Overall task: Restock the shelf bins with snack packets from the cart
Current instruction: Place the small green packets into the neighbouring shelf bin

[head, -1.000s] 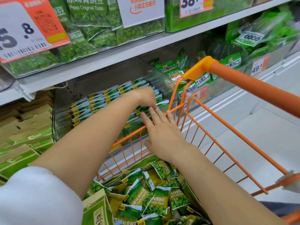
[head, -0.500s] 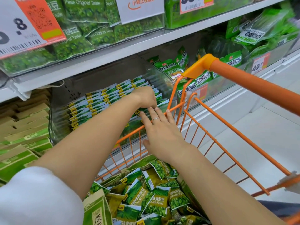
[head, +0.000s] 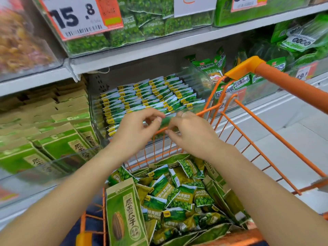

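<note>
Shelf bin in front holds neat packet rows. Both hands hover at its front edge over the cart: left hand and right hand half-curled, grasping nothing I can see. Packets lie loose in the cart. Between loads, I judge; next, reach down and grab more.

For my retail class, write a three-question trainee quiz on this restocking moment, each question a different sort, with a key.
1. True or false: the bin behind the hands holds tidy rows of packets.
2. Which colour is the cart? A blue, B orange, C grey.
3. Fill in: loose packets still in the cart read "Garlic ____".

Key
1. True; the rows fill it.
2. B.
3. Flavor.

Both the left hand and right hand hover above the cart's front rim, fingers curled; whether they grip anything is unclear.
</note>
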